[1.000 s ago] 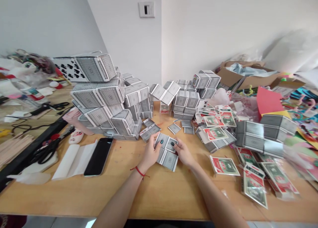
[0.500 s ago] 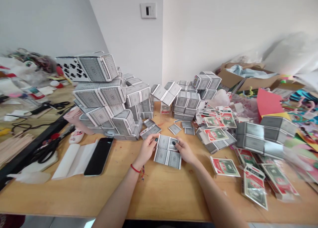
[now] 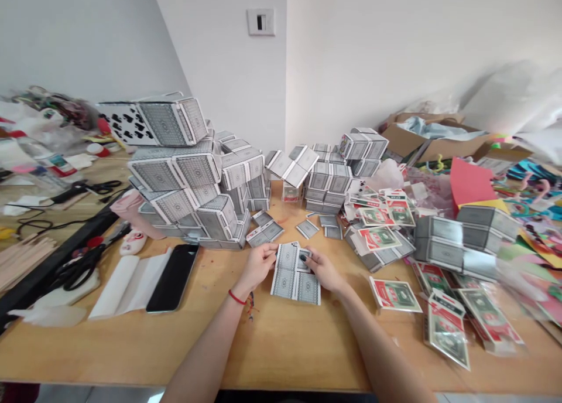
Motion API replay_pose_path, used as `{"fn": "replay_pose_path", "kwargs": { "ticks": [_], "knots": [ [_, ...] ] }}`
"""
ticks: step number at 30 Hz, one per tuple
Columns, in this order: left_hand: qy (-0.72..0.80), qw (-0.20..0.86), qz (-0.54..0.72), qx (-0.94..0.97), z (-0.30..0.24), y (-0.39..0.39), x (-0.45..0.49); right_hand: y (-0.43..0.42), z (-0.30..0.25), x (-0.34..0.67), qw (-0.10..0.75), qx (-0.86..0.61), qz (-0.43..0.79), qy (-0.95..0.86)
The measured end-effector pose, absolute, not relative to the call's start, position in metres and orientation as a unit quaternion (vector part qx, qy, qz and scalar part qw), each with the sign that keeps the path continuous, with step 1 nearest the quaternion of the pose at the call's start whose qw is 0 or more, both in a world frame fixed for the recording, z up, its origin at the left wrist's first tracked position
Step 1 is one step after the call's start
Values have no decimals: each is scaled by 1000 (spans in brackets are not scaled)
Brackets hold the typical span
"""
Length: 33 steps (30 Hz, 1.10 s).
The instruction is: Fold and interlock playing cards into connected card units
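Note:
Low over the table, a panel of grey-backed playing cards [image 3: 288, 279] joined in a block spans the space between my hands. My left hand [image 3: 259, 269] is closed on its upper left edge, with a red cord at the wrist. At the upper right, my right hand [image 3: 324, 268] pinches the panel, its dark-nailed thumb lying on top. A small flap with a printed card face shows at the panel's top edge. Just beyond lie folded card pieces [image 3: 268, 233] and a loose small piece [image 3: 308, 228].
Stacked card blocks [image 3: 175, 171] rise at the left, with more card blocks [image 3: 327, 177] at the back. A black phone [image 3: 172, 278], white paper roll [image 3: 116, 286] and black scissors [image 3: 83, 265] lie left. Red-green card boxes [image 3: 396, 295] and a cardboard box [image 3: 432, 138] are right.
The panel's top left edge has bent, so a bit of card face now shows there. Both hands sit slightly lower in view, still holding the panel.

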<state>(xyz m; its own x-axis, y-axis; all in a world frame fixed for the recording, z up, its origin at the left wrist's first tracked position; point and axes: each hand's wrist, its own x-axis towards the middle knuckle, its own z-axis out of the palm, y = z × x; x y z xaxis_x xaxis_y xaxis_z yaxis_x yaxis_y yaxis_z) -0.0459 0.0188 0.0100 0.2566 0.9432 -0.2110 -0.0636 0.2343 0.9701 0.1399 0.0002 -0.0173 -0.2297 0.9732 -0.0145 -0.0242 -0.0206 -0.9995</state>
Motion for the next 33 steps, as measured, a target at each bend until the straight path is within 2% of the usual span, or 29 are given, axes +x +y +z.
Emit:
{"fn": "replay_pose_path", "kwargs": {
  "ticks": [5,9,16,20,23,28,33],
  "knots": [
    [464,625,390,492,6,19,-45,0,-19,139,423,-438,578,-543],
    [459,586,431,509,1,20,-43,-2,-15,137,420,-426,601,-530],
    [417,537,420,601,4,17,-39,-2,-3,137,450,-430,593,-510],
    [413,499,507,569,10,17,-41,-1,0,143,464,-436,591,-495],
    [384,489,561,547,17,16,-44,0,-4,147,431,-440,637,-464],
    [344,491,562,570,26,12,-53,0,-9,147,368,-397,729,-419],
    [333,408,593,609,27,16,-64,2,-4,143,472,-343,736,-344]
  ]
}}
